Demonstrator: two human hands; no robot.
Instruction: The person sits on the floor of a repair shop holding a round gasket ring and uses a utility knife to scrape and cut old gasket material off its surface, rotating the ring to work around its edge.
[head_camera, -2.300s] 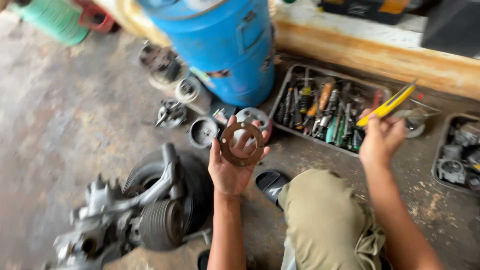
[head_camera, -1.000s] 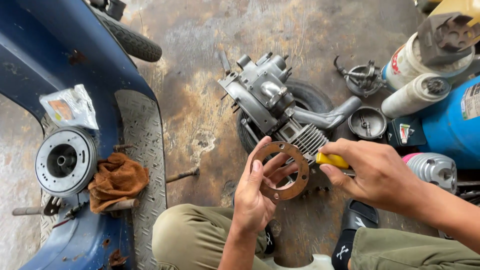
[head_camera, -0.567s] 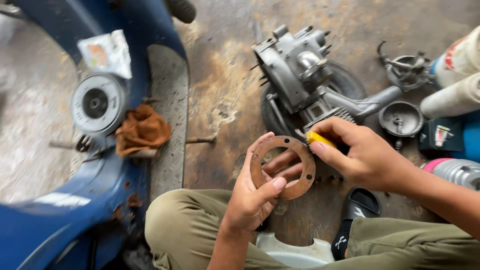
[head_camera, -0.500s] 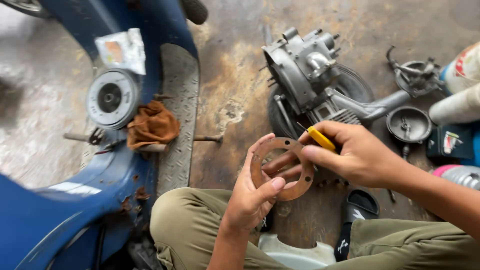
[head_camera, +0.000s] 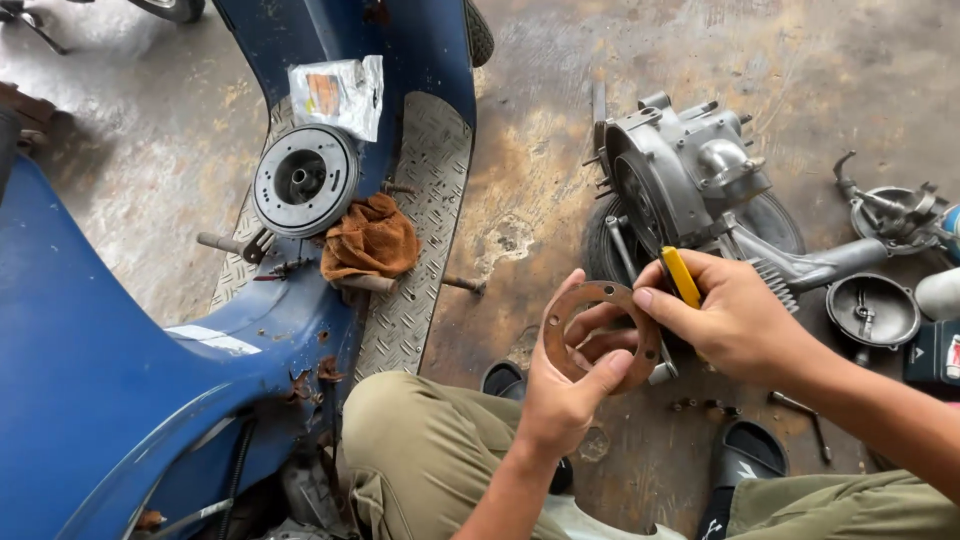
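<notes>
Left hand (head_camera: 565, 390) closed around a rusty brown ring gasket (head_camera: 600, 335), thumb across the lower right rim, fingers behind, ring held upright above the knees. Right hand (head_camera: 730, 320) gripping a yellow-handled tool (head_camera: 682, 277), fingertips pinching the ring's upper right edge. Just beyond, on the concrete floor (head_camera: 520, 150), a grey engine block (head_camera: 680, 175) lying on a black tyre (head_camera: 775, 220). To the right, a round shallow metal cover (head_camera: 872, 310), open side up, holding only a small fitting at its centre. On the left, a blue scooter body (head_camera: 130, 400) with a ribbed footboard (head_camera: 420, 200) carrying a round dark flywheel (head_camera: 303, 180), an orange-brown rag (head_camera: 372, 240) and a clear plastic packet (head_camera: 338, 93) with something orange inside; contents otherwise unclear.
</notes>
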